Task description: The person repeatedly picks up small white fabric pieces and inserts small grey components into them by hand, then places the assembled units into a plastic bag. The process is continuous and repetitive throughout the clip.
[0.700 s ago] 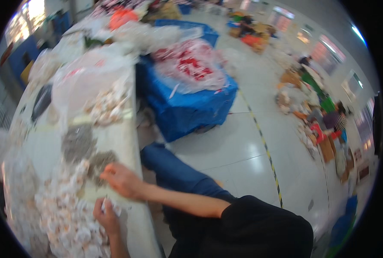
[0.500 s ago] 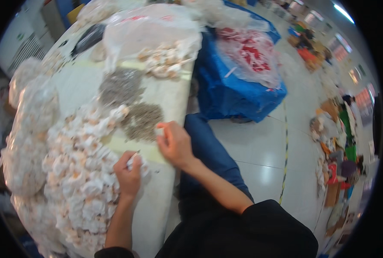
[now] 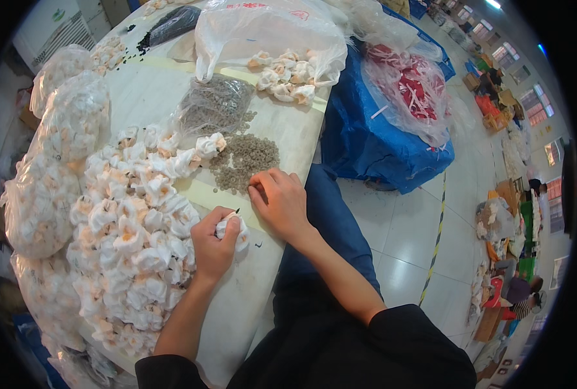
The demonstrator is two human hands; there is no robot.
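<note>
My left hand (image 3: 214, 243) is closed around a small white cloth bundle (image 3: 234, 232), and a thin dark tip sticks up from it. Just to its right, my right hand (image 3: 280, 200) rests by the near edge of a pile of small grey-brown rings (image 3: 246, 159). Thumb and fingertips of that hand are drawn together; what they hold, if anything, is hidden. A big heap of similar white and peach cloth bundles (image 3: 129, 240) lies left of my left hand. Behind the loose rings sits a clear plastic bag (image 3: 214, 104) filled with more of them.
Along the table's left side stand clear bags (image 3: 42, 201) of bundles. Farther back are a white plastic bag (image 3: 272, 32), several bundles (image 3: 288, 78) and a black bag (image 3: 175, 24). Right of the table, a blue-covered container (image 3: 379, 139) bears a bag of red and white pieces (image 3: 418, 87).
The view has shifted, so the table sits lower and farther right. My right hand has gone from slightly raised, holding something small and pale, to fingertips down at the ring pile. My left hand keeps its bundle.
</note>
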